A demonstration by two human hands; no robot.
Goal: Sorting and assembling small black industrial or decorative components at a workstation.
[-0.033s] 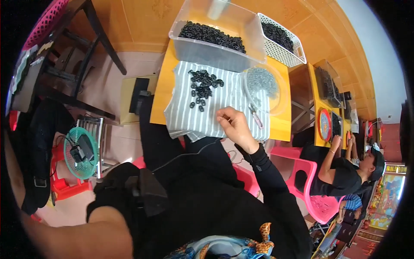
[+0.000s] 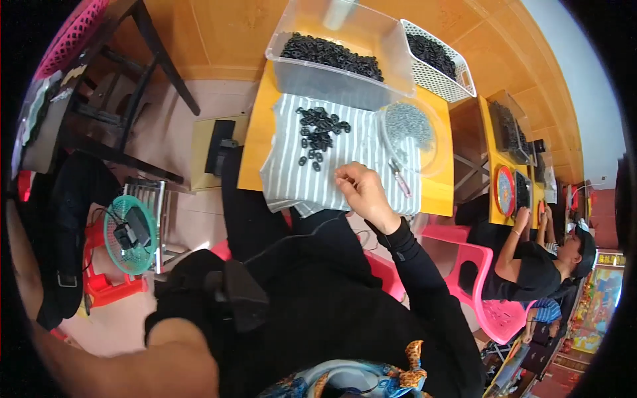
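Note:
My right hand [image 2: 365,194] is over the near edge of a grey-and-white striped cloth [image 2: 292,182], its fingers curled in toward the thumb. Whatever they may hold is hidden or too small to make out. Left of it on the cloth lies a loose pile of small black oval parts [image 2: 320,138], with several strays at its near end. To its right is a small tool with a pinkish handle [image 2: 403,183], by a clear round tray [image 2: 438,162] with many small silvery pieces [image 2: 408,123]. My left arm [image 2: 179,355] runs off at the lower left; its hand is out of view.
A clear plastic bin [image 2: 332,85] and a white perforated basket [image 2: 434,78], both holding black parts, stand at the yellow table's back. A green basket [image 2: 154,232] is at left. A pink chair [image 2: 474,278] and a person [image 2: 531,272] at another table are right.
The whole view has shifted slightly to the right. My right hand keeps its curled shape near the cloth's edge, and the black pile looks the same.

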